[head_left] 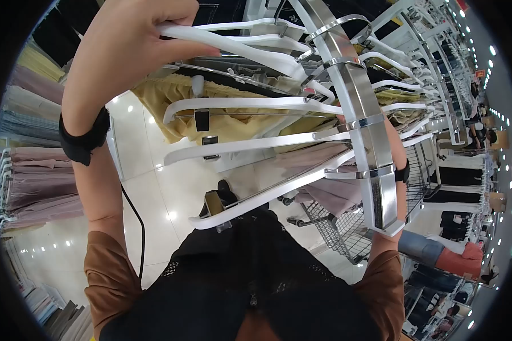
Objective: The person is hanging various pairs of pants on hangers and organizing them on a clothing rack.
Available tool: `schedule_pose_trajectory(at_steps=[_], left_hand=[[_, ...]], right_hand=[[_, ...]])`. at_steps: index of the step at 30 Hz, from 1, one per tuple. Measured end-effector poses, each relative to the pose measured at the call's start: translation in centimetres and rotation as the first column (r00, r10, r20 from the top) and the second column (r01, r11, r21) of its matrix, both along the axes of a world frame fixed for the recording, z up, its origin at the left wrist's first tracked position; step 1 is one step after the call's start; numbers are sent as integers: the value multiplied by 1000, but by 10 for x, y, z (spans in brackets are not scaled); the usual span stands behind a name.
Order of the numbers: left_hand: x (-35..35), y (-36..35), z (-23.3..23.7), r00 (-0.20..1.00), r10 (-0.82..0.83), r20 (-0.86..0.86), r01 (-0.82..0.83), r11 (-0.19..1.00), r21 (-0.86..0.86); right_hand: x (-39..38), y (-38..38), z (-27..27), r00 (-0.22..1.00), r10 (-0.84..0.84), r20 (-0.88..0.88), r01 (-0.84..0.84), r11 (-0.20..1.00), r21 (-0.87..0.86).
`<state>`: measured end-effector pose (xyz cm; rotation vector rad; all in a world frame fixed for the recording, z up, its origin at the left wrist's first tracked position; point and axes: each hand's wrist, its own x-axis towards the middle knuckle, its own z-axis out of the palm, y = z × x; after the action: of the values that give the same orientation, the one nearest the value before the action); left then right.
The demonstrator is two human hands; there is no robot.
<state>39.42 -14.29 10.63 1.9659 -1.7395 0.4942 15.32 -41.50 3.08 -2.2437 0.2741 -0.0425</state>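
Observation:
My left hand [133, 42] is closed round the end of a white clothes hanger [239, 50], thumb below and fingers above. That hanger slants down to the chrome rail [358, 96]. My right hand [395, 142] is behind the rail, mostly covered by it and by hangers; its fingers are hidden apart from a small bit of skin near the hooks. Several more white hangers with clips hang from the rail nearer to me. Yellow trousers [159, 99] hang below my left hand, and a pinkish garment [335, 190] hangs lower down by the rail's near end.
A wire shopping cart [338, 233] stands on the tiled floor [156, 196] to the right. Folded and hung clothes, including mauve trousers [45, 182], line the left side. A mannequin [438, 253] in a red top and denim lies or leans at the right, with more racks beyond.

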Motion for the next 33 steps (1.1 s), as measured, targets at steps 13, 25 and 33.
schedule_pose_trajectory(at_steps=[13,25,33], left_hand=[[16,0,-42,986,157,-58,-161,985,-62],[-5,7,-65,977,197,-80,-206,969,-133],[-24,10,-76,947,267,-177,-298,937,-181]], right_hand=[[-15,-15,0,959,20,283,91,922,-375],[-24,-11,6,941,38,335,146,849,-508],[-28,-14,3,939,66,337,117,861,-495]])
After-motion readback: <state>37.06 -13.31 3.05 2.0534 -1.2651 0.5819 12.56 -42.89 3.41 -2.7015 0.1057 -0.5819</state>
